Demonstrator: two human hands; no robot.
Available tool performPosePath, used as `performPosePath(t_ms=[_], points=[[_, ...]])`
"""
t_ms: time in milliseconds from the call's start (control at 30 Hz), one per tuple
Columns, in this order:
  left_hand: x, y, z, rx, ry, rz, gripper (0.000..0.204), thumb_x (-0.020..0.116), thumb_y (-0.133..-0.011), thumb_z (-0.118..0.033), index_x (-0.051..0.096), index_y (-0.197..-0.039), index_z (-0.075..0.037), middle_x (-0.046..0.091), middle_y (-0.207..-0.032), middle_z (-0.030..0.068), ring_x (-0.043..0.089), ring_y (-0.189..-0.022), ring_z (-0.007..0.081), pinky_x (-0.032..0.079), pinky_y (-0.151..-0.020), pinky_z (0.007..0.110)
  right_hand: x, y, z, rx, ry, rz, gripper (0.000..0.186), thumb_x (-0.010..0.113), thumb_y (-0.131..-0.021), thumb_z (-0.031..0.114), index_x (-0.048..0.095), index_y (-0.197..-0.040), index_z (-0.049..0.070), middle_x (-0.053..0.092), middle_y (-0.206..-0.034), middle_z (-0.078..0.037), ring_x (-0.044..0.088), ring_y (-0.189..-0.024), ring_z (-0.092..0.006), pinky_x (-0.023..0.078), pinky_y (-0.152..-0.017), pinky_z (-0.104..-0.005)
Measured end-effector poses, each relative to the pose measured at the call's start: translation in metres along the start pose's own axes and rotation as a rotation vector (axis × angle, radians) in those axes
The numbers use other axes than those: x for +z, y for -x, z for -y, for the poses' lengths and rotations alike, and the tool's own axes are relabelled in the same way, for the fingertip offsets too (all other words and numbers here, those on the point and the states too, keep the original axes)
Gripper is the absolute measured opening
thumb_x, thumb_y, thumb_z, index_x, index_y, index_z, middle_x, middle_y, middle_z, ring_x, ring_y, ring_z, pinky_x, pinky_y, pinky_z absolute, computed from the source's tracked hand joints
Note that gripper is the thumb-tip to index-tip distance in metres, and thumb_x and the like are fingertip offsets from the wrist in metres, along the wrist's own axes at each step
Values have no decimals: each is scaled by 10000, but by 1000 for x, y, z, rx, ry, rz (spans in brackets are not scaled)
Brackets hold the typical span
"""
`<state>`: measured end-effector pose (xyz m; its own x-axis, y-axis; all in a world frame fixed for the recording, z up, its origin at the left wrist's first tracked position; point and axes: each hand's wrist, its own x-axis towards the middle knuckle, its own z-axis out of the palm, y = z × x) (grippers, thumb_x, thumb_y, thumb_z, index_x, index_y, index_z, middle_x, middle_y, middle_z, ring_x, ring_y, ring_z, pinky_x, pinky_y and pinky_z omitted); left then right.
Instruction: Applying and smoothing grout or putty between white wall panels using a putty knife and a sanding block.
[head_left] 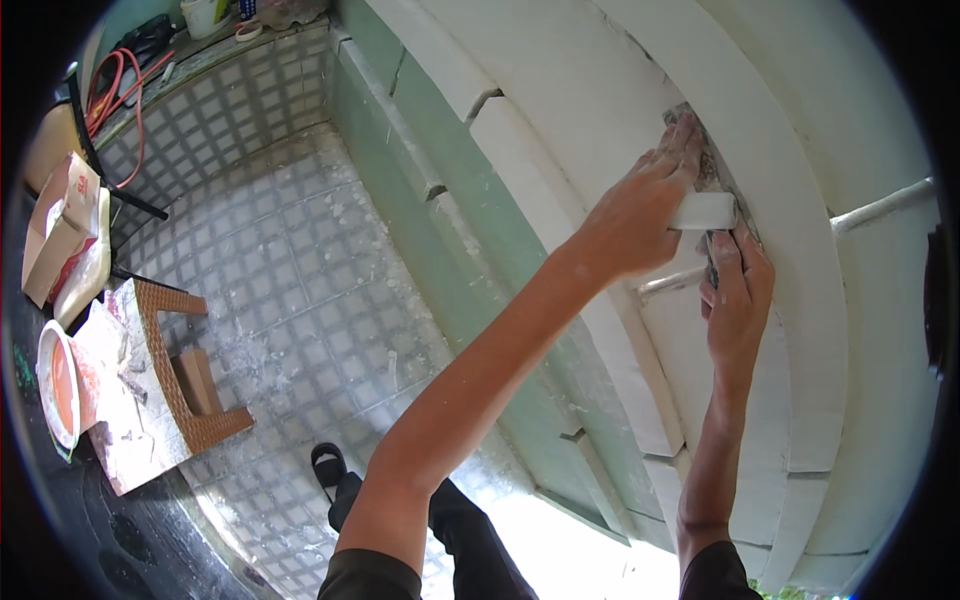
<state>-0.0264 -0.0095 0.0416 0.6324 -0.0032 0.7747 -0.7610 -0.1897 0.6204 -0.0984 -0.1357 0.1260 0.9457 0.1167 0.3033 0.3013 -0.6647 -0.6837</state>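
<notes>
Left hand (pixel 655 200): reaching up and across, fingers stretched along a rough grey seam (pixel 708 172), can't tell if gripping anything
Right hand (pixel 740 278): coming up from below, fingers bent near the block, grip hidden so can't tell
White block (pixel 702 211): right between both hands, up at the seam
Panelling (pixel 570 50): curved white bands, a few gaps, pale green lower down
Floor (pixel 270 270): grid-patterned, pretty splattered with white
Wicker-look stool (pixel 180 412): off left, messy white top
</notes>
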Motion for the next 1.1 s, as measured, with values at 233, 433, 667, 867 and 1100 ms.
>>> performPosePath(t_ms=[233,433,667,867,1100], points=[[-2,16,-7,-60,57,75,824,575,-802,53,223,-1548,63,160,-1635,255,159,-1526,373,224,-1231,487,9,15,6,26,1,-53,380,486,-996,151,611,-1312,-18,523,-734,1,345,-540,-30,280,-453,-233],[-18,-4,14,-51,4,17,850,583,-792,55,210,-1556,53,172,-1636,249,163,-1525,386,197,-1234,512,34,-8,11,-95,-11,-105,235,494,-1017,220,616,-936,37,455,-654,49,311,-468,-18,226,-384,-226],[-24,-13,23,-19,-80,39,851,577,-780,56,209,-1548,70,157,-1637,257,158,-1519,404,187,-1239,493,37,-19,4,-101,57,-126,227,508,-1010,205,599,-901,29,500,-673,31,331,-464,-16,239,-386,-228],[-10,3,10,-24,70,47,809,553,-789,71,223,-1528,104,148,-1623,295,172,-1510,422,190,-1241,467,30,-12,2,-99,89,-84,237,493,-1002,174,627,-985,-20,502,-692,-13,356,-524,-72,295,-481,-288],[-12,2,27,15,15,-29,904,590,-703,86,186,-1510,147,145,-1607,330,187,-1493,470,211,-1233,489,46,-12,4,-109,113,-100,271,485,-1000,182,577,-892,-48,472,-655,-61,378,-533,-122,326,-519,-340]])
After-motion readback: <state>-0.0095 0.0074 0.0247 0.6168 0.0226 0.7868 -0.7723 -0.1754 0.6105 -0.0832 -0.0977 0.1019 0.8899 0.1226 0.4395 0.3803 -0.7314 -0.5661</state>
